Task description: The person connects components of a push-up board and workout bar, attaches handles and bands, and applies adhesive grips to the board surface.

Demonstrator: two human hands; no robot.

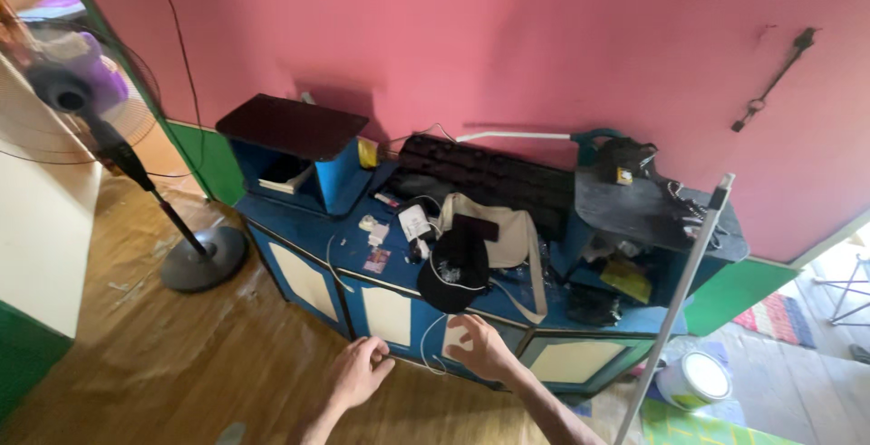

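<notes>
Blue cabinet (399, 314): low, against the pink wall, its top crowded as a catch-all.
Beige bag (507, 232): slumped flat.
Black cap (453, 273): at the front edge, overlapping the bag, just above the right hand (480, 347), fingers spread, empty.
Left hand (358, 372): loosely curled, holding nothing.
White cord (433, 341): dangling between the hands.

My one head camera looked steeply down from standing height, fairly near, facing the low blue wooden cabinet (399, 295) against the pink wall (507, 37).
</notes>
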